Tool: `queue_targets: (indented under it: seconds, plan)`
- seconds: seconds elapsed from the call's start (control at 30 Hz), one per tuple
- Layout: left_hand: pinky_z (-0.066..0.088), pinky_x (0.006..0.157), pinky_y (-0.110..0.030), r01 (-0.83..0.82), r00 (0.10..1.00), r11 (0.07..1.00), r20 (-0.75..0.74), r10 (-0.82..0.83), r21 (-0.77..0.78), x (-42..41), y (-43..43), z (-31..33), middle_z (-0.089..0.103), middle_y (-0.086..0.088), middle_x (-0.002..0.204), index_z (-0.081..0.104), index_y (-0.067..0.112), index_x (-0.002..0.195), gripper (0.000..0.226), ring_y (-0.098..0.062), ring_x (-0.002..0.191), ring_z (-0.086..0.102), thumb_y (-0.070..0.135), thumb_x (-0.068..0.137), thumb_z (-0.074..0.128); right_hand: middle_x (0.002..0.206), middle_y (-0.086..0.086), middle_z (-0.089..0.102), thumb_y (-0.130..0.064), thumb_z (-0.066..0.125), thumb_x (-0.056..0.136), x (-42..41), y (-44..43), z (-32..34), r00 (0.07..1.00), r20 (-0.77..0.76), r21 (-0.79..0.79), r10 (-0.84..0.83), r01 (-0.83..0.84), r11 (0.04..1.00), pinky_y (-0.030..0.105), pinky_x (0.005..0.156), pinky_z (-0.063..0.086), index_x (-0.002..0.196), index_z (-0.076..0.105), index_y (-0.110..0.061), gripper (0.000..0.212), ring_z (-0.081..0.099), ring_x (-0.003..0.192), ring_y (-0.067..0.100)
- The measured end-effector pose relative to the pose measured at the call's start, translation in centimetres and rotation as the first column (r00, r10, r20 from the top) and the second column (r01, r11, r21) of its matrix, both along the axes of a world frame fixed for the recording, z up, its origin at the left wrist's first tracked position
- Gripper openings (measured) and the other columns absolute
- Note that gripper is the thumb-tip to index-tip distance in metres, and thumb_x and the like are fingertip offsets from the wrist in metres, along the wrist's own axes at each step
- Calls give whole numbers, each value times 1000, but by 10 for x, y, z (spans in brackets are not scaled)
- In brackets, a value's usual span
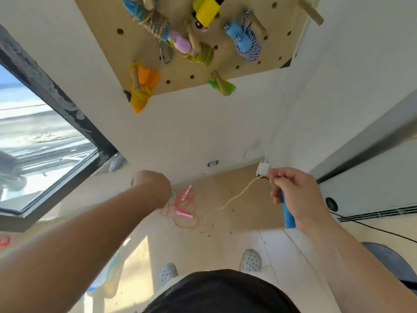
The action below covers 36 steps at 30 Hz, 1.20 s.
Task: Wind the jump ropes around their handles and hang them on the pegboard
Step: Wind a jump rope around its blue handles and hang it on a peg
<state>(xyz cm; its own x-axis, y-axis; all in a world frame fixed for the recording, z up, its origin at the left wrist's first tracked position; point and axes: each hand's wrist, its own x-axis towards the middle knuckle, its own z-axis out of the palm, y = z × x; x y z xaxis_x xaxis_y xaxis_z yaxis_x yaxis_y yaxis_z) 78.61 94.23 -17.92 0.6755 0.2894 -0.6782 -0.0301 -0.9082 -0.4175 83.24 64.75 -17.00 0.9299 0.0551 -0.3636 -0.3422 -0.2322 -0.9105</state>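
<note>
left hand [151, 184] is curled, seen from behind; a blue sliver shows at its edge, but i cannot tell what it holds. below it a pink rope [182, 208] lies loose on the floor, unwound. above, the pegboard [140, 48] already carries several wound bundles, so most of the job looks done. a tan rope [239, 195] hangs slack toward the right hand [295, 195], which grips its blue handle [288, 213] and pinches the cord at the top. winding here seems barely begun; two ropes remain.
</note>
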Motion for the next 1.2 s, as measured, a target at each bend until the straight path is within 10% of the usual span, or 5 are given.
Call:
queue_targets:
  seconds: [0.13,0.27,0.8,1.03,1.2]
  plan:
    - [45,76,-35,-231,863,850,303,404,-474,36,-47,7,65,-7,105,54,17,100,18,-29,94,61,33,103,47,96,16,72,7,41,98,25,-43,9,989,-149,252,0,38,967,43,76,61,106,71,1,31,70,75,28]
    - [47,73,-31,-237,475,189,56,878,-953,23,-122,31,64,-11,91,63,14,99,28,-27,83,58,40,98,54,114,10,75,5,41,102,34,-68,15,950,-279,382,140,-24,924,48,90,58,121,66,-8,34,74,102,28]
    - [59,86,-48,-132,584,-499,-474,659,-856,31,-207,53,66,-17,124,63,12,129,38,-41,103,69,27,94,60,106,-8,76,-7,67,95,51,-86,35,979,-82,262,188,-160,952,34,84,61,111,71,-30,29,76,91,13]
    - [49,56,-26,-114,618,-139,-179,765,-984,55,-205,46,63,6,87,67,33,87,35,-12,55,53,5,77,85,92,-17,65,-24,80,86,61,-84,26,963,83,-3,257,-257,966,34,84,57,111,67,-46,36,62,86,7]
    - [49,52,-30,-148,781,-225,-253,571,-963,69,-176,51,68,-2,88,67,25,88,33,-19,56,57,-3,78,83,147,-41,25,-75,72,67,82,-95,28,766,56,-226,640,-615,755,16,110,25,148,27,-59,94,22,138,-20]
